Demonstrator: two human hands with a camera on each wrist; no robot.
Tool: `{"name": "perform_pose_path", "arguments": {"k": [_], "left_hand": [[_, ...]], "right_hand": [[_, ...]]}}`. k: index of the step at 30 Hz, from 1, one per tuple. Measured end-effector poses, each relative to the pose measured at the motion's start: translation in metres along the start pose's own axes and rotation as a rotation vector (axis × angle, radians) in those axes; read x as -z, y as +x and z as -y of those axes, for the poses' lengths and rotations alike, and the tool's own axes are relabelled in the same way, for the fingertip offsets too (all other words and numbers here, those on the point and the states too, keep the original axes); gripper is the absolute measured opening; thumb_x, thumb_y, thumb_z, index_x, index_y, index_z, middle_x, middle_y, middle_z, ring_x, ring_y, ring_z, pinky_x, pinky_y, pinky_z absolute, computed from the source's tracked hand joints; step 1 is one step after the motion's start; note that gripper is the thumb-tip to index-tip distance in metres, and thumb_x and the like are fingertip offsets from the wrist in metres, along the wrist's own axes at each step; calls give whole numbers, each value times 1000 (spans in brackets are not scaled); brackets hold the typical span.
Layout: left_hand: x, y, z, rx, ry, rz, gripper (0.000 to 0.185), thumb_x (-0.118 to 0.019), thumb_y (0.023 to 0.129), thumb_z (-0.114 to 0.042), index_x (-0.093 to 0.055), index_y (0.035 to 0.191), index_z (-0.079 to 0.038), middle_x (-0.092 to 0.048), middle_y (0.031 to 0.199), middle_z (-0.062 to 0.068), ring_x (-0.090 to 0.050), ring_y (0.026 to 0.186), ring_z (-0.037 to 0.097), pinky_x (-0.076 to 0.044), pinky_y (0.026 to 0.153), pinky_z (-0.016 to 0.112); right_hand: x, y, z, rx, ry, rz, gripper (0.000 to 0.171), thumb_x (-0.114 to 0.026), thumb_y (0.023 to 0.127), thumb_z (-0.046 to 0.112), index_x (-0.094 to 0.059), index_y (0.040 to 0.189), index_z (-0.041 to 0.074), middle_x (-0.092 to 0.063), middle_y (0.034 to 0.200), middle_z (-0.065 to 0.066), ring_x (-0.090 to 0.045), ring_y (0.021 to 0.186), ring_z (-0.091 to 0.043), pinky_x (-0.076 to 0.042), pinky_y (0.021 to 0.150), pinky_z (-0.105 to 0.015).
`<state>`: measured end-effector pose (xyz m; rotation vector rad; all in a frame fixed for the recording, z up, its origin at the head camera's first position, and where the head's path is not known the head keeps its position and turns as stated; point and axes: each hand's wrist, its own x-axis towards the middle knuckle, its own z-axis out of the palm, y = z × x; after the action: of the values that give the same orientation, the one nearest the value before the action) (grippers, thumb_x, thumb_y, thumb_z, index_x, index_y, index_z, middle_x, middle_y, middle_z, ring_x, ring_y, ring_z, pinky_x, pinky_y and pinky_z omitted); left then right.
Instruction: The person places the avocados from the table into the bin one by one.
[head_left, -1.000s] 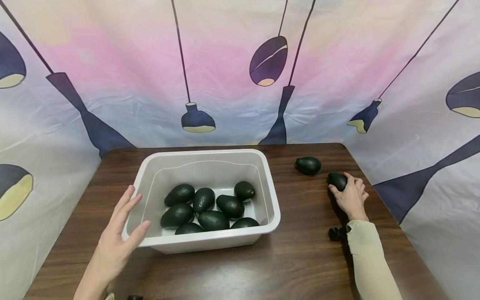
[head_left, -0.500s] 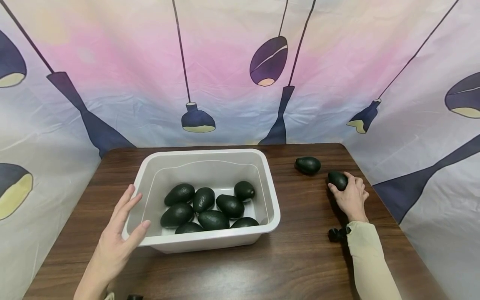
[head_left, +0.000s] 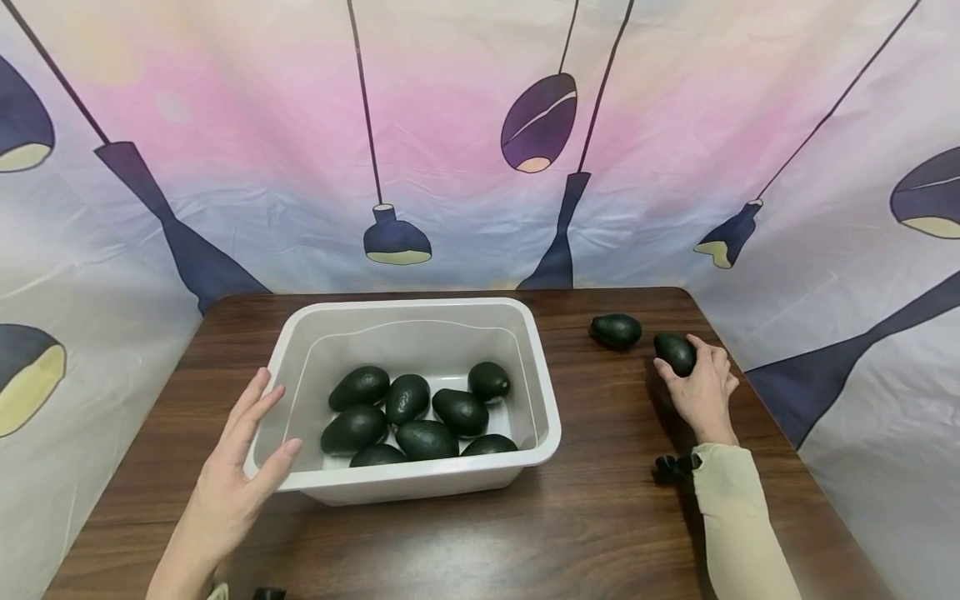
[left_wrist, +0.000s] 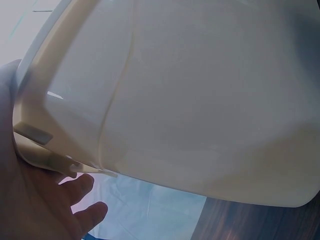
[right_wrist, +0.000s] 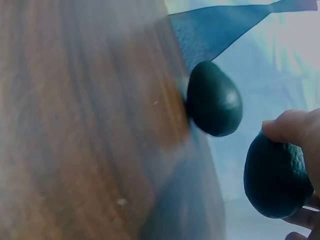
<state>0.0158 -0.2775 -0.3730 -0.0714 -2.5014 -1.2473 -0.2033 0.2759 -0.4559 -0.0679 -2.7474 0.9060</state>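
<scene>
At the right of the table, my right hand [head_left: 705, 392] grips a dark green avocado [head_left: 675, 354] between thumb and fingers; the right wrist view shows this avocado [right_wrist: 274, 177] against the fingers too. Just left of it and farther back, another avocado [head_left: 617, 331] lies on the wood. My left hand [head_left: 228, 483], fingers spread and fairly straight, rests at the left rim of a pale grey plastic tub [head_left: 420, 482]. Several avocados [head_left: 427, 440] lie in the tub, the nearest ones partly hidden by its front wall. The left wrist view shows mostly the tub's side wall [left_wrist: 200, 100].
Everything stands on a dark wooden table [head_left: 465, 550] with rounded back corners. A fabric backdrop [head_left: 457, 133] printed with hanging lamps surrounds its back and sides. A black strap-like piece [head_left: 675, 468] sits at my right wrist.
The avocado in my right hand has shifted slightly away from me, up in the head view. My left hand, the tub and the other avocados stay where they were.
</scene>
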Motion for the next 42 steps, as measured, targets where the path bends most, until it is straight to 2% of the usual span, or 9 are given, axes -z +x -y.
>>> {"name": "perform_pose_path", "arguments": {"k": [10, 19, 29, 36, 42], "left_hand": [[0, 0, -2, -2, 4, -4, 64, -66, 90, -3, -42, 148, -14, -21, 160, -3, -18, 144, 9, -16, 103, 13], [0, 0, -2, -3, -13, -5, 64, -65, 89, -1, -42, 148, -14, -21, 160, 1, -18, 145, 11, -15, 103, 12], [0, 0, -1, -1, -12, -1, 65, -65, 89, -1, -41, 148, -14, -20, 160, -4, -17, 145, 10, -14, 103, 11], [0, 0, -1, -4, -10, -4, 65, -66, 89, -1, -42, 148, -14, -21, 160, 0, -18, 144, 9, -15, 102, 11], [0, 0, 1, 3, -9, 0, 65, -66, 89, -2, -41, 148, -15, -20, 160, -2, -17, 144, 10, -15, 103, 13]], "right_hand": [[8, 0, 22, 115, 41, -90, 72, -65, 91, 42, -38, 146, 4, -36, 133, -29, -35, 115, -50, -14, 95, -66], [18, -3, 48, 197, 73, -156, 68, -70, 89, 37, -43, 144, 6, -39, 131, -25, -38, 110, -45, -16, 93, -59], [29, -10, 77, 319, 115, -220, 68, -76, 85, 31, -47, 142, 9, -44, 130, -25, -41, 114, -43, -18, 90, -58], [38, -14, 96, 395, 146, -273, 68, -79, 82, 26, -49, 141, 11, -45, 129, -24, -42, 115, -42, -19, 92, -59], [46, -20, 112, 451, 172, -307, 69, -82, 79, 21, -51, 140, 13, -47, 129, -20, -44, 114, -40, -19, 91, -55]]}}
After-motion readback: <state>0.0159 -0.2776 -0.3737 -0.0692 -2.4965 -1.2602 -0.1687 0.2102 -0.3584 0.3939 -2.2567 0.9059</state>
